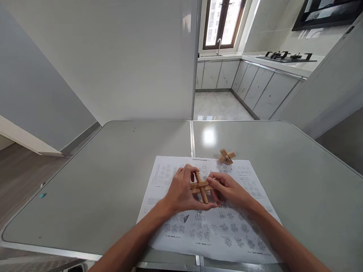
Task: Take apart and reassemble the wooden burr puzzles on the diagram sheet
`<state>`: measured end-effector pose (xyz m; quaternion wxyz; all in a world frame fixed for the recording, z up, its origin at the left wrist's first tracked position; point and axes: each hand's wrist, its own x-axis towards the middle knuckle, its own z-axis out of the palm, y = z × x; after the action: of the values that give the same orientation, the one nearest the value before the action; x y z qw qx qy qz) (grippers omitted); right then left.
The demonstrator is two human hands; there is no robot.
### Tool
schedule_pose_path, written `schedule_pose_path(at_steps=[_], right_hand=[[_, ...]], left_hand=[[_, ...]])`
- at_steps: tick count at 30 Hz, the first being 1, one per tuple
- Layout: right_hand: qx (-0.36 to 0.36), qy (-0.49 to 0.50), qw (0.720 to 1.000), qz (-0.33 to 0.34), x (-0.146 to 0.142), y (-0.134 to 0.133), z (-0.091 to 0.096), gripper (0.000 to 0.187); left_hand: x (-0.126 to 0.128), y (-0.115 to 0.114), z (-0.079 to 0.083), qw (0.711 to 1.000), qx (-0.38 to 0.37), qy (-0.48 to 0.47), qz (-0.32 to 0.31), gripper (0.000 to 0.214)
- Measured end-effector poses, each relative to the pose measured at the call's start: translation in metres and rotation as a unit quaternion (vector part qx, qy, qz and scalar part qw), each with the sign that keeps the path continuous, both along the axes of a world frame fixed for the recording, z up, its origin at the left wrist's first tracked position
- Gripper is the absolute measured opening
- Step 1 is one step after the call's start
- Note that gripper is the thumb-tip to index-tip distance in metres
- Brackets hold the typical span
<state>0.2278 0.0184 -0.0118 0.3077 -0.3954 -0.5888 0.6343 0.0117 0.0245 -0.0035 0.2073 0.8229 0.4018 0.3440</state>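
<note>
A wooden interlocking puzzle [202,184] of crossed sticks is held just above the paper, near the middle of the table. My left hand [183,189] grips it from the left, thumb at the lower end of the long stick and fingers at its upper end. From the right, my right hand [224,187] pinches a wooden piece at the puzzle's side; its fingertips partly hide that piece. Underneath lies a large white instruction sheet [176,241] printed with several small line drawings. A second wooden cross-shaped puzzle [226,156] rests at the sheet's upper right edge.
The grey folding table [93,196] has a metal seam [192,139] down its middle. A small teal bit [42,195] lies near its left edge. Beyond the table stand a white wall panel [141,68] and a kitchen with cabinets [255,81] and a gas hob [286,57].
</note>
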Motion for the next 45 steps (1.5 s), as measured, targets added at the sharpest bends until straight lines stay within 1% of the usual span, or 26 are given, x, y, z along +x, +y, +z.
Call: schedule_pose_path(at_steps=[4, 8, 12, 17, 21, 26, 32, 40, 45], right_hand=[[0.002, 0.007, 1.000, -0.020, -0.0010, -0.0005, -0.0030, 0.048], [0.000, 0.010, 0.999, -0.042, -0.0026, 0.0005, -0.0054, 0.049], [0.002, 0.009, 0.998, -0.056, -0.0039, 0.0004, -0.0075, 0.050], [0.013, 0.009, 0.997, -0.071, -0.0054, -0.0006, -0.0084, 0.049], [0.005, 0.001, 0.997, -0.073, -0.0063, -0.0001, -0.0041, 0.052], [0.007, 0.008, 0.997, -0.074, -0.0062, 0.0008, -0.0014, 0.052], [0.013, 0.003, 0.997, -0.073, -0.0057, -0.0001, -0.0028, 0.050], [0.010, 0.016, 0.997, -0.080, -0.0080, -0.0014, -0.0064, 0.049], [0.018, 0.001, 0.997, -0.070, -0.0080, -0.0009, -0.0064, 0.050]], left_hand=[[0.0005, -0.0005, 0.0000, 1.000, -0.011, 0.000, -0.013, 0.090], [0.0014, -0.0004, -0.0031, 1.000, -0.011, -0.015, -0.003, 0.092], [0.0014, 0.0008, -0.0052, 0.999, -0.035, -0.033, -0.018, 0.095], [0.0008, 0.0015, -0.0038, 0.997, -0.052, -0.041, -0.025, 0.093], [0.0017, 0.0009, -0.0034, 0.996, -0.064, -0.055, -0.024, 0.090], [0.0009, 0.0018, -0.0020, 0.997, -0.060, -0.047, 0.005, 0.087], [-0.0010, 0.0021, -0.0026, 0.994, -0.083, -0.060, -0.025, 0.094], [0.0011, 0.0000, -0.0056, 0.997, -0.058, -0.058, -0.011, 0.098], [0.0008, -0.0010, -0.0051, 0.997, -0.055, -0.057, -0.012, 0.100]])
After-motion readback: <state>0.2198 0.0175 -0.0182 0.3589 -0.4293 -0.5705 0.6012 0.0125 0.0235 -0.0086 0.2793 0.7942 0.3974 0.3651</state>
